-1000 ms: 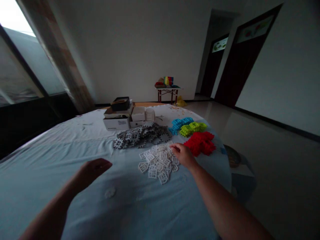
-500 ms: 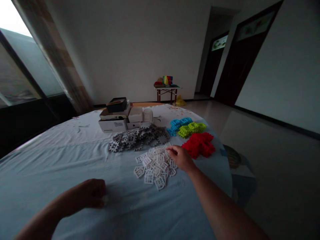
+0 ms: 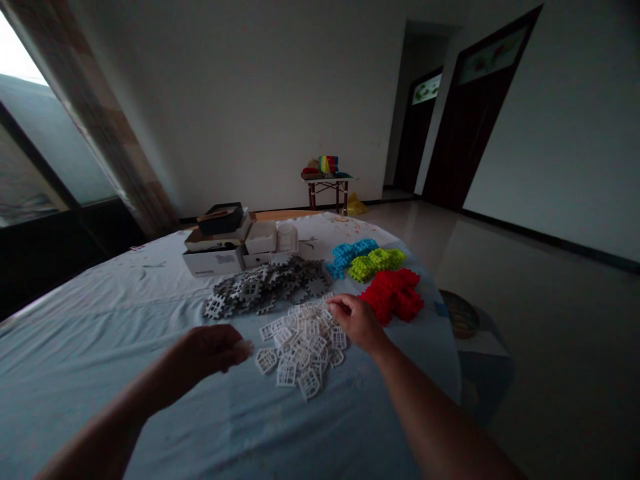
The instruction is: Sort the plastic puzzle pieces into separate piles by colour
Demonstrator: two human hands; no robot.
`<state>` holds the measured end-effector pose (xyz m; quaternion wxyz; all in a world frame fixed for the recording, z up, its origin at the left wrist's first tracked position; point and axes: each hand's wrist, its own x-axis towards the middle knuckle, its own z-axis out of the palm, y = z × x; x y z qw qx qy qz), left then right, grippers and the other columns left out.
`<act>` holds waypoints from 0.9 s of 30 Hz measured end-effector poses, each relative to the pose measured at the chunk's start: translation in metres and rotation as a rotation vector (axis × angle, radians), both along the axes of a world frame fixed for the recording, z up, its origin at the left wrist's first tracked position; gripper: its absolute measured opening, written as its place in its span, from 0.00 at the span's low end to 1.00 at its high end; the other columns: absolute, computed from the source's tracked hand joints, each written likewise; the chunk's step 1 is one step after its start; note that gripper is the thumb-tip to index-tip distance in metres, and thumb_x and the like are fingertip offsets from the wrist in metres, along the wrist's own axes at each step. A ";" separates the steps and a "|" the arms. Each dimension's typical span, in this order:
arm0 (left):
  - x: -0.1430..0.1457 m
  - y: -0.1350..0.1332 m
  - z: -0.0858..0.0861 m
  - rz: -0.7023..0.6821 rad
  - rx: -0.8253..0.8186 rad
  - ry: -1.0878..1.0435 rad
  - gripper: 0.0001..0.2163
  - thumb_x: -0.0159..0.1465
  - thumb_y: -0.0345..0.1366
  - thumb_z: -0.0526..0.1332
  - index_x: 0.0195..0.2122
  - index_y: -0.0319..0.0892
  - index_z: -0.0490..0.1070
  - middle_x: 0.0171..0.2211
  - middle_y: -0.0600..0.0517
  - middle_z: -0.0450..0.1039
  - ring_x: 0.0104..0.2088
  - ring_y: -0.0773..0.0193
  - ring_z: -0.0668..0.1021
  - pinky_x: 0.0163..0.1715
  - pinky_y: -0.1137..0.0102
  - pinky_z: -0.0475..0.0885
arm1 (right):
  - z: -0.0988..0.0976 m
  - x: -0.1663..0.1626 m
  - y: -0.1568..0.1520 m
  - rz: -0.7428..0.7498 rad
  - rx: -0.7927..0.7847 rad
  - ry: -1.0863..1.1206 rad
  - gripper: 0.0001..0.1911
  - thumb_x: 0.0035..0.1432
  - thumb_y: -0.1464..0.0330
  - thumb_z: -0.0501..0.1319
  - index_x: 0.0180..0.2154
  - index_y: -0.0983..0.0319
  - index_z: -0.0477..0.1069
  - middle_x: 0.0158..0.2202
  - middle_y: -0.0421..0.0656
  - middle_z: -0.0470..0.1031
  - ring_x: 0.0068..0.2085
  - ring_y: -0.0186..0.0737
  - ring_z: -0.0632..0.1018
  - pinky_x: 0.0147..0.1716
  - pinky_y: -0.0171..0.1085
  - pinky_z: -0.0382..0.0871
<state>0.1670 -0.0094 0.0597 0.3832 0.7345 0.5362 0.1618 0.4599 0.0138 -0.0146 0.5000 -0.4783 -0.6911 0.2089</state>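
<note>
A pile of white plastic window-shaped pieces lies on the cloth in front of me. At the pile's upper right edge, my right hand is closed, thumb and fingers pinched together; whatever is between the fingertips is too small to make out. My left hand hovers left of the pile, its fingers closed on a small whitish piece that looks like one of the window pieces. Grey interlocking plastic pieces are heaped just behind the white ones. Beside my right hand sits a heap of red pieces.
Lime-green pieces and blue pieces lie behind the red heap. White boxes with a black tray on top stand at the back left. The round table's cloth curves away at the right, near a stool.
My left hand has moved up and right toward the white pile, and the whitish piece in it now shows. The right hand stays at the pile's edge. The view has shifted slightly.
</note>
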 end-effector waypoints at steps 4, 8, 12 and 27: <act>0.036 0.018 -0.006 0.008 0.071 -0.090 0.15 0.52 0.48 0.60 0.28 0.39 0.69 0.23 0.53 0.67 0.25 0.67 0.69 0.25 0.72 0.65 | -0.002 0.003 0.002 -0.017 -0.010 0.019 0.10 0.55 0.69 0.54 0.37 0.62 0.72 0.35 0.44 0.77 0.36 0.37 0.76 0.38 0.35 0.70; 0.055 0.031 -0.020 0.036 0.134 -0.147 0.21 0.49 0.49 0.62 0.39 0.38 0.69 0.29 0.49 0.72 0.29 0.64 0.73 0.29 0.70 0.68 | -0.005 0.004 0.005 -0.030 -0.014 0.030 0.10 0.55 0.69 0.55 0.37 0.62 0.72 0.34 0.44 0.77 0.36 0.37 0.76 0.38 0.35 0.70; 0.047 0.032 -0.032 0.137 0.292 -0.032 0.20 0.54 0.51 0.56 0.38 0.39 0.70 0.28 0.50 0.72 0.28 0.64 0.73 0.29 0.70 0.67 | -0.006 0.003 0.006 -0.041 0.022 0.025 0.10 0.55 0.69 0.54 0.37 0.62 0.72 0.36 0.45 0.77 0.38 0.38 0.76 0.39 0.35 0.70; 0.037 -0.020 -0.095 0.163 0.415 0.168 0.19 0.60 0.49 0.47 0.19 0.42 0.61 0.18 0.53 0.64 0.21 0.67 0.68 0.25 0.72 0.62 | -0.001 -0.004 -0.002 0.022 -0.027 -0.029 0.11 0.56 0.70 0.53 0.39 0.63 0.72 0.31 0.43 0.77 0.34 0.34 0.76 0.34 0.31 0.69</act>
